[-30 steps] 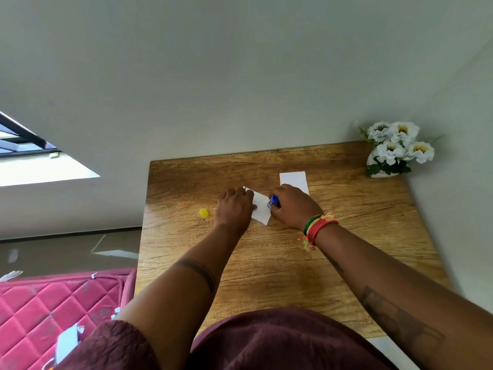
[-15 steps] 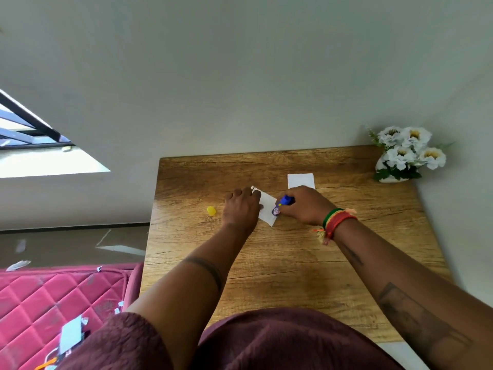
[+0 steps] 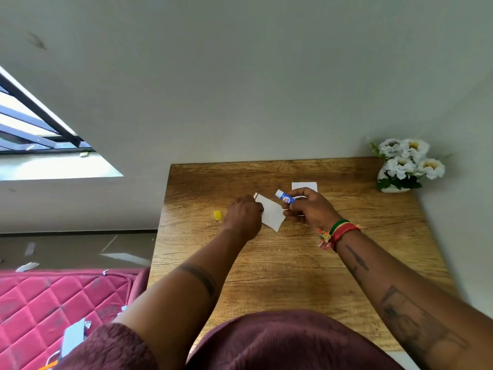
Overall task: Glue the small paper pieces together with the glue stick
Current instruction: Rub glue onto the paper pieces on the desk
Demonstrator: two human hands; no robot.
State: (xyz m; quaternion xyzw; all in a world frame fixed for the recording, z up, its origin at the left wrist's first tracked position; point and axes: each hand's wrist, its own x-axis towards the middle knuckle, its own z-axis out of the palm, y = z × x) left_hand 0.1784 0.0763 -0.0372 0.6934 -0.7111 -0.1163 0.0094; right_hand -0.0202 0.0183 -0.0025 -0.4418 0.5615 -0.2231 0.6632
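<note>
The right hand [image 3: 309, 209] has lifted the small blue-and-white glue stick [image 3: 285, 196] off the white rectangular paper piece [image 3: 272, 213]; half a second ago its tip was down on the sheet, and now it points up and left, clear of the paper. Its fingers are wrapped around the tube's lower end. The left hand [image 3: 244, 216] still pins the paper's left edge to the wooden counter [image 3: 293, 268], fingers curled down; how tightly they press cannot be told. A second white paper piece [image 3: 304, 186] lies just beyond the right hand, apart from the first. The small yellow cap [image 3: 217, 215] sits left of the left hand. The gluing stroke looks finished, so the likely next step is laying the second piece onto the glued one.
</note>
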